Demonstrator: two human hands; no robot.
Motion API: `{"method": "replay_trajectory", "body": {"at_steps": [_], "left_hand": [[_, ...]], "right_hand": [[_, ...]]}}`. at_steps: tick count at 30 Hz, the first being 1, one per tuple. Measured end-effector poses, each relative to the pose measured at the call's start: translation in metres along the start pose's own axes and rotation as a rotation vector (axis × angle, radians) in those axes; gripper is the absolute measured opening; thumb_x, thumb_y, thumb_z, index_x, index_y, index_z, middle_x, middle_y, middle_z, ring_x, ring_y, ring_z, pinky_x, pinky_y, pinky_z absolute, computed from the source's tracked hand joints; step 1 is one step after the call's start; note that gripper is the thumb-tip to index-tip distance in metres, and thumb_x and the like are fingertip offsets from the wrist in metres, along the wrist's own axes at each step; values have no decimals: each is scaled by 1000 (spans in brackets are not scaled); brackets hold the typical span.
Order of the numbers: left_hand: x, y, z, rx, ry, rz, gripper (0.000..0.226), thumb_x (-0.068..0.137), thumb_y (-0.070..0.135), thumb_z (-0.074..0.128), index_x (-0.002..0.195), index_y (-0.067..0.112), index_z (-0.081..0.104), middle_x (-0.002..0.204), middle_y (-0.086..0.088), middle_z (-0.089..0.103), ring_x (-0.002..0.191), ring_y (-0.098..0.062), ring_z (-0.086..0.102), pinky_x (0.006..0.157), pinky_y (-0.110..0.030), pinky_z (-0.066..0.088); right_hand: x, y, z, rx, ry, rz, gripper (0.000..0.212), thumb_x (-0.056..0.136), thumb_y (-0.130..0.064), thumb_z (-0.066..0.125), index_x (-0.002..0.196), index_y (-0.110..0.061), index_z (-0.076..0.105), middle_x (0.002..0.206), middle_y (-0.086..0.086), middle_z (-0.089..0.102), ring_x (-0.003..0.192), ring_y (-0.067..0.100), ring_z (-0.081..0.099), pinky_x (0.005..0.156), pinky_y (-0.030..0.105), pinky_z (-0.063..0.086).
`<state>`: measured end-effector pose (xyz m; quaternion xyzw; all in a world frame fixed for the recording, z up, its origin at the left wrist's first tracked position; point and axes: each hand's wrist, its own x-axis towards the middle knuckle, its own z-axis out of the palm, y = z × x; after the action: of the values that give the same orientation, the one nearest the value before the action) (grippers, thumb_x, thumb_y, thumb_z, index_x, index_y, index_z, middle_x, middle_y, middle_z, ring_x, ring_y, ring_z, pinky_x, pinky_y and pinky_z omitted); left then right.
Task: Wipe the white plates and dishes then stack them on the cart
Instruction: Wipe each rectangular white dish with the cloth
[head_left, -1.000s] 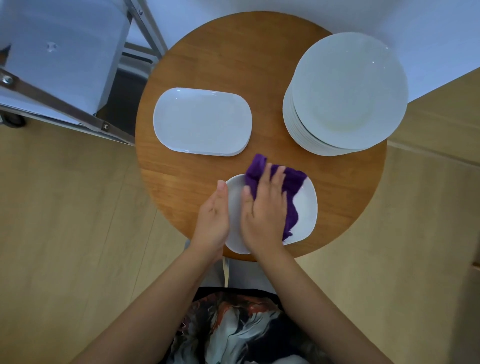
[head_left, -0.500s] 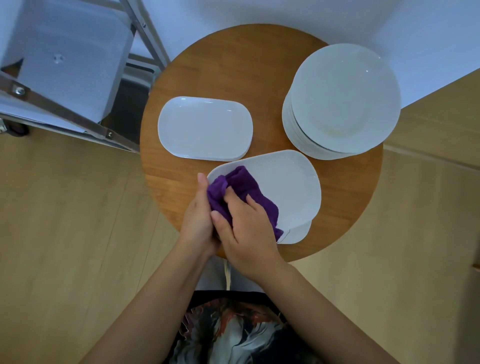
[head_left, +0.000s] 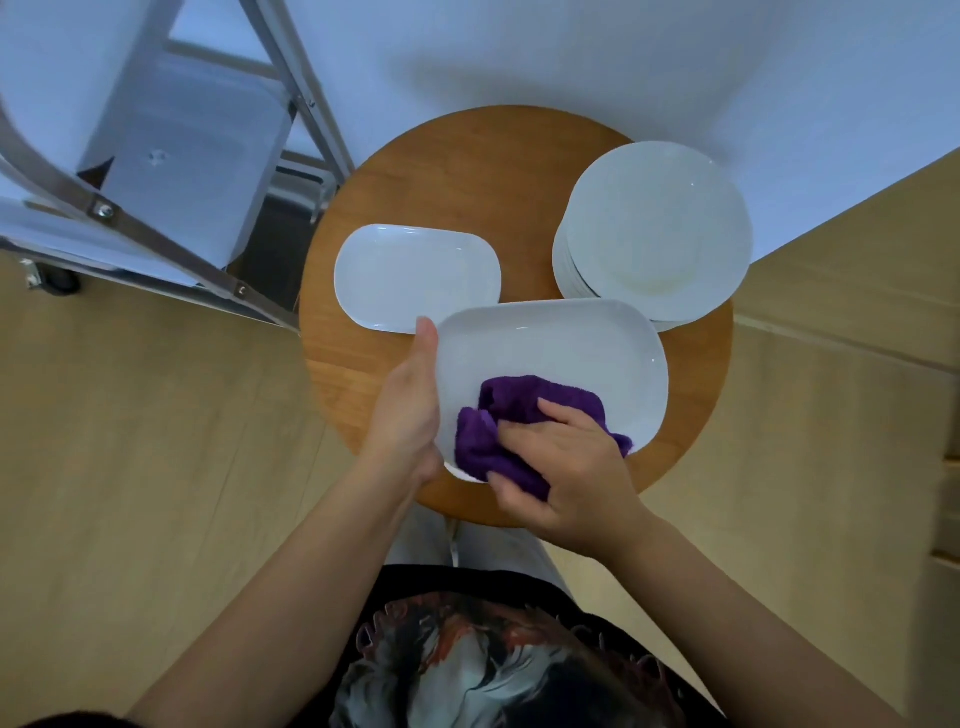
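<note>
A white oblong dish is raised above the round wooden table. My left hand grips its left edge, thumb along the rim. My right hand grips a bunched purple cloth and presses it on the dish's near part. A second white oblong dish lies flat on the table to the left. A stack of several round white plates stands at the table's right.
A metal-framed cart with pale shelves stands at the upper left, close to the table. Its caster rests on the wooden floor. A white wall runs behind the table.
The dish has been lifted higher off the table and turned toward me. My right hand with the cloth slid from the dish's left end toward its near middle.
</note>
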<state>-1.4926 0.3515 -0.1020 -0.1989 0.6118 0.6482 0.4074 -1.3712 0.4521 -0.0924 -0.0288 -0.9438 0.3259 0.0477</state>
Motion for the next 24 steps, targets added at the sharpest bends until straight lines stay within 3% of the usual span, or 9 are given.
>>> {"method": "replay_trajectory", "body": {"at_steps": [5,9,12,15,17,20,22,24], "left_hand": [[-14,24,-7,40,-19,89,31,91,60,38,94,37,58,82,8,74,80,-16,72,66,-37,59],[-24,38,-9,71,-42,144,28,91,61,40,90,38,57,72,13,72,69,-10,71,54,-30,56],[-31,47,-16,77,-44,172,30,90,62,42,92,37,59,75,11,73,79,-17,70,61,-34,58],[-37,55,-22,92,-71,170,37,90,61,42,102,30,60,89,3,73,88,-21,70,65,-36,59],[-42,62,-22,118,-36,171,38,89,62,40,100,30,59,90,3,71,87,-19,67,57,-29,57],[-49,82,-19,144,-25,189,44,88,65,38,101,28,58,84,5,70,77,-15,68,48,-23,53],[-52,96,-17,214,-30,217,51,86,69,36,99,27,62,81,4,72,75,-16,70,54,-26,55],[-55,108,-17,308,-87,254,57,86,71,34,89,27,71,86,1,74,80,-15,70,62,-28,54]], "right_hand": [[-13,12,-29,-62,86,-43,33,78,-28,57,93,-3,73,84,5,74,78,17,70,95,36,47],[-18,20,-38,-159,156,-112,31,78,-26,60,91,-2,73,85,6,74,78,17,70,94,36,48],[-20,26,-45,-240,193,-127,30,78,-24,58,89,-1,73,83,6,74,76,17,70,93,32,46],[-11,21,-57,-219,217,33,32,83,-28,50,78,-4,71,68,4,69,62,20,65,69,31,51],[4,3,-64,-65,346,254,34,86,-34,43,77,-10,65,60,-6,58,56,7,54,53,19,39],[39,-38,-68,222,596,448,16,92,-38,38,94,-31,53,73,-21,54,75,-6,54,58,4,39],[60,-64,-68,435,482,466,23,95,-41,34,108,-37,52,91,-25,55,91,-9,51,69,2,41],[72,-87,-61,562,202,409,36,101,-35,32,136,-35,40,121,-29,43,107,-12,42,86,1,37]]}}
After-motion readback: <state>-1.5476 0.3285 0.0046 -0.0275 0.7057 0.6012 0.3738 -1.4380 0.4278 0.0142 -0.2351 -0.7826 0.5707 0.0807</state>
